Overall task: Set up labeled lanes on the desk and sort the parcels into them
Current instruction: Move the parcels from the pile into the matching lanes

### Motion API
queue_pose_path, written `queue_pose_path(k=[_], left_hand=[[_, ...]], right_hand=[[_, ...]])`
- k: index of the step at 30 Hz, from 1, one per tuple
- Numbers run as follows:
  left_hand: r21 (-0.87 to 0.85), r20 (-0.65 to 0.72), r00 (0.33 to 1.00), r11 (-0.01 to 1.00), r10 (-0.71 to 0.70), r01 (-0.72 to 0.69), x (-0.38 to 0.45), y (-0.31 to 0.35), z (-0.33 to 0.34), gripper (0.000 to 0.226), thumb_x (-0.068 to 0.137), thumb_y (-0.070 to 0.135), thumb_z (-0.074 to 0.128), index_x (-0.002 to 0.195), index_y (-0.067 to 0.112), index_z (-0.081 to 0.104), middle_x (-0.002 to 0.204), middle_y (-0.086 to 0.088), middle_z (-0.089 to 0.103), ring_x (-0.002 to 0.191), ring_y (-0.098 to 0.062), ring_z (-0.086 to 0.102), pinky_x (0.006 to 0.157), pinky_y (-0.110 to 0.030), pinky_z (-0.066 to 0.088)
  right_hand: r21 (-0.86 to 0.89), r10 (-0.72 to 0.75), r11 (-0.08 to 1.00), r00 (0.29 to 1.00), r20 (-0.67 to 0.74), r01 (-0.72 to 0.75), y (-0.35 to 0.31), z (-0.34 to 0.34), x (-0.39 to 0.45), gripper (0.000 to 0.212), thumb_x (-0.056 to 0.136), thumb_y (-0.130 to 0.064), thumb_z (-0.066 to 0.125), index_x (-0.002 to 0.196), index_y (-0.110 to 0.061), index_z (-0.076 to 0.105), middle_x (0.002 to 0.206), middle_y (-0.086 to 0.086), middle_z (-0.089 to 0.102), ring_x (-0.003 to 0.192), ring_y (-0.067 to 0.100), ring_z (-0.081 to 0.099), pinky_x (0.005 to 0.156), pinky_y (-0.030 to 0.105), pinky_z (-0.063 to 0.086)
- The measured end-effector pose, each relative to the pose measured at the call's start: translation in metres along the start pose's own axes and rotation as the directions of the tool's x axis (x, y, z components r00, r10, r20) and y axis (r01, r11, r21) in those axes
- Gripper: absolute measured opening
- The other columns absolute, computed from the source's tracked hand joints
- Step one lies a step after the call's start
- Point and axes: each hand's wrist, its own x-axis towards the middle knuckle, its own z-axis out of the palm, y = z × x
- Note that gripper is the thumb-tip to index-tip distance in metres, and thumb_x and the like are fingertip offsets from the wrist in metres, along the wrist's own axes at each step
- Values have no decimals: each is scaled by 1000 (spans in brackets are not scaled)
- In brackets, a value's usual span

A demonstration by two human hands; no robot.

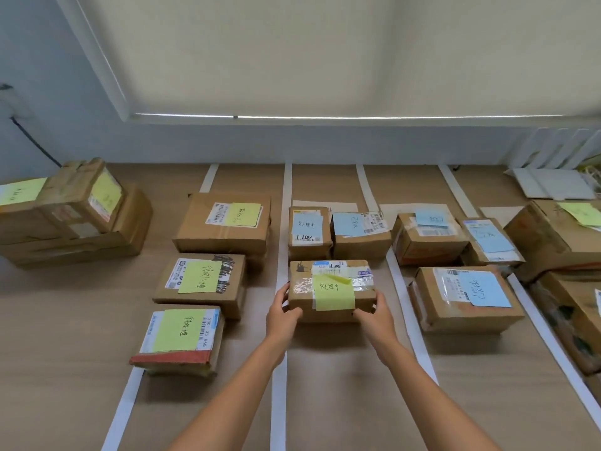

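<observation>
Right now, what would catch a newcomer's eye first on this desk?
Both hands, left and right, grip a cardboard parcel with a yellow note in the middle lane. White paper strips divide the desk into lanes. Parcels with yellow notes fill the left lane, blue-noted ones the right.

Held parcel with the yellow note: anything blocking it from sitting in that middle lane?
Nothing visible does. The left hand and right hand grip the parcel at its ends, already between the two white strips. Two boxes with blue notes sit behind it, apart from it; the lane nearer the person is bare desk.
</observation>
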Motion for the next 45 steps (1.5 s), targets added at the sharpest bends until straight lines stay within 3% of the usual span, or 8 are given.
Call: queue_pose_path(k=[3,10,13,19,25,32,40,45], left_hand=[[-24,-32,999,1000,12,-13,22,-3,10,66,86,-6,50,140,29,37,133,-2,51,114,-15,49,78,-22,51],[-69,-92,995,997,40,-47,61,5,18,70,82,-9,51,140,28,37,129,-3,55,117,-18,51,86,-27,50],[-53,-93,994,997,53,-58,62,5,16,70,81,-9,50,140,27,38,127,-2,55,114,-16,52,78,-21,49],[-16,-53,996,998,66,-67,46,16,8,70,81,-8,50,141,24,37,130,-3,54,110,-13,49,73,-16,44],[42,-17,999,998,49,-48,17,27,-11,70,86,-3,51,146,22,27,148,-4,35,133,-22,37,94,-27,36],[63,-2,993,991,118,-117,-40,52,-23,66,89,1,51,146,22,27,147,-5,37,134,-23,36,93,-28,33],[67,90,970,970,226,-232,-124,77,-22,61,90,-2,49,143,24,33,140,-3,46,114,-11,42,86,-24,38],[63,100,959,960,265,-272,-158,84,-27,60,89,-1,51,142,24,34,138,-3,48,107,-6,42,76,-15,40]], right_hand=[[4,-6,1000,1000,-11,6,1,7,24,68,83,0,61,141,-21,31,141,5,44,132,22,39,104,35,38],[6,-37,999,999,-21,37,-4,16,63,71,81,0,61,141,-22,31,143,3,41,136,21,32,107,35,35],[5,-38,999,999,-9,38,-4,13,64,72,82,-1,60,142,-24,29,145,3,39,138,22,30,108,37,34],[-14,-38,999,999,26,38,-10,8,39,69,83,1,57,142,-23,31,138,1,46,129,15,39,92,23,38],[-88,-7,996,1000,12,8,-24,-6,7,81,84,-5,61,149,-20,14,153,7,27,139,26,29,106,38,35],[-104,-63,993,998,-28,59,-50,-29,-49,78,84,-8,61,147,-21,17,153,9,25,138,28,29,107,43,34],[-73,-194,978,980,34,196,-85,-31,-130,72,86,-6,59,146,-27,25,148,5,36,137,25,34,101,37,41],[-67,-246,966,968,54,249,-97,-27,-169,70,86,-3,58,144,-26,28,145,5,42,132,23,41,76,13,43]])
